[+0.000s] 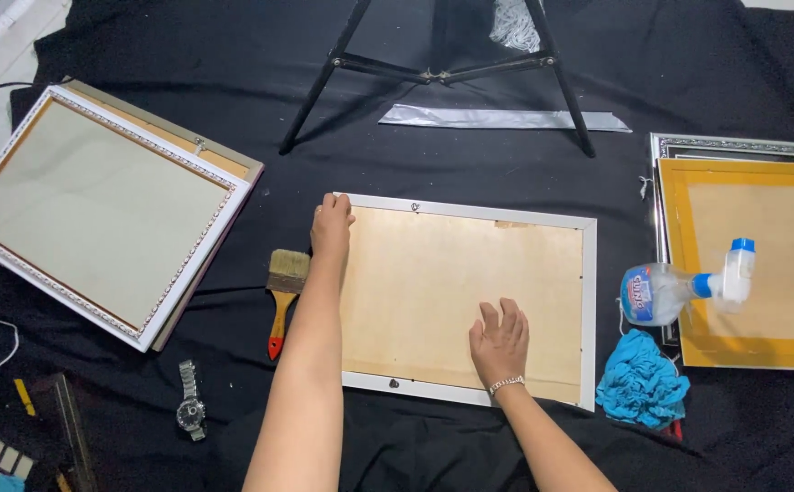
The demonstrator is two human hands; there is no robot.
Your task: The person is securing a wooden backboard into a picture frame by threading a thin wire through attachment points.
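A black cloth (470, 173) covered the floor, and on it, straight in front of the person, a white picture frame (588, 310) lay face down, its tan backing board (442, 282) up and its long axis running left to right. The left hand (331, 228) curled over the frame's far left corner, fingers wrapped on the edge. The right hand (500, 340) lay flat on the board near its middle, fingers spread, holding nothing. A paintbrush (284, 296) lay just left of the frame, nearer the left hand; a spray bottle (679, 290) and a blue rag (641, 383) lay just to the right, nearer the right hand.
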